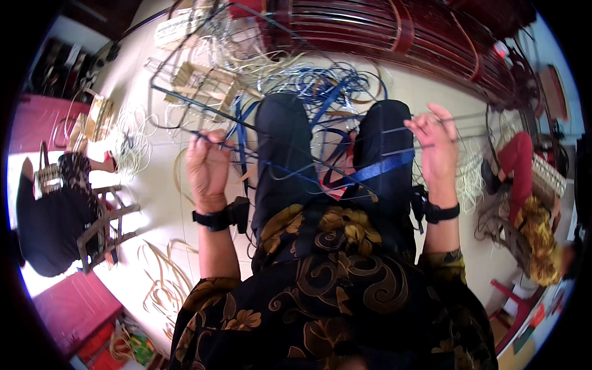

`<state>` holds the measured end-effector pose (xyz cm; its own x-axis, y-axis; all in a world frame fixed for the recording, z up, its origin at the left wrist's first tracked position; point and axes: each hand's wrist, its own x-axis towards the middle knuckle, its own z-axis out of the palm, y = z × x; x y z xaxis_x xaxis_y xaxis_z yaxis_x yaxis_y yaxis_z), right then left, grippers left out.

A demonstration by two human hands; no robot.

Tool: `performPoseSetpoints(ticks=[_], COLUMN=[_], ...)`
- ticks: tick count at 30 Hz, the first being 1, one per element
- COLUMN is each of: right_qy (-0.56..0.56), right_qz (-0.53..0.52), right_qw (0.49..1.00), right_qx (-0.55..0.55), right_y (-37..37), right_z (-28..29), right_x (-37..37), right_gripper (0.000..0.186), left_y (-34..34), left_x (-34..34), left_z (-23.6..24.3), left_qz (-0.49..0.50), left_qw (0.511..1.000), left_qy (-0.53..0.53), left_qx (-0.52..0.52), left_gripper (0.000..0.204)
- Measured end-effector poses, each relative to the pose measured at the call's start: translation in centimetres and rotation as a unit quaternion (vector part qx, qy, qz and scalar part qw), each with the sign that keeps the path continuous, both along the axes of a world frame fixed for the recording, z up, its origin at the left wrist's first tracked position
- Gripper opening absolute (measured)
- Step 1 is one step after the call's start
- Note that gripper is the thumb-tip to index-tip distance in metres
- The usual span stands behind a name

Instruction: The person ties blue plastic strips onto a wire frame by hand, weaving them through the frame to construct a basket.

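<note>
My left hand [208,166] is closed on thin dark and blue strands [234,150] left of my left knee; a loose loop of dark strands rises from it toward the upper left. My right hand [439,148], beside my right knee, has curled fingers on thin dark strands [472,115] that run out to the right. Strands cross my dark-trousered lap, along with a wide blue strap [385,165]. A tangle of blue and silvery strands [333,86] lies on the floor beyond my knees.
A dark red wooden bench [370,28] spans the back. Pale woven pieces [200,86] and cord bundles [132,132] lie on the tiled floor. A person in black [49,222] sits on a chair at left; another in yellow and red [533,240] sits at right.
</note>
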<state>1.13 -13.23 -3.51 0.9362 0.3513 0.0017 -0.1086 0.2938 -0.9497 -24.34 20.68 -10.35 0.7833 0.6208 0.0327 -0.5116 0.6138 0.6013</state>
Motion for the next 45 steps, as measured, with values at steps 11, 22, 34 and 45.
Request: performPoseSetpoints(ticks=[11, 22, 34, 45], right_qy=[0.013, 0.184, 0.046, 0.133], right_qz=[0.152, 0.288, 0.295, -0.031], right_qw=[0.964, 0.928, 0.878, 0.947], right_qx=[-0.22, -0.151, -0.374, -0.292], right_y=[3.1, 6.7, -2.6, -15.3], right_z=[3.1, -4.5, -4.5, -6.5], right_x=[4.7, 6.4, 12.9, 16.6], right_gripper=[0.041, 0.048, 0.032, 0.029], left_y=[5.6, 11.2, 9.9, 10.4], left_x=[1.1, 7.3, 14.9, 14.7], left_z=[4.0, 17.3, 20.9, 21.3], left_qz=[0.007, -0.011, -0.027, -0.078], left_qw=[1.0, 0.995, 0.924, 0.904], left_qy=[-0.011, -0.018, 0.152, 0.231], left_qx=[-0.027, 0.096, 0.351, 0.352], left_gripper=[0.014, 0.015, 0.014, 0.013])
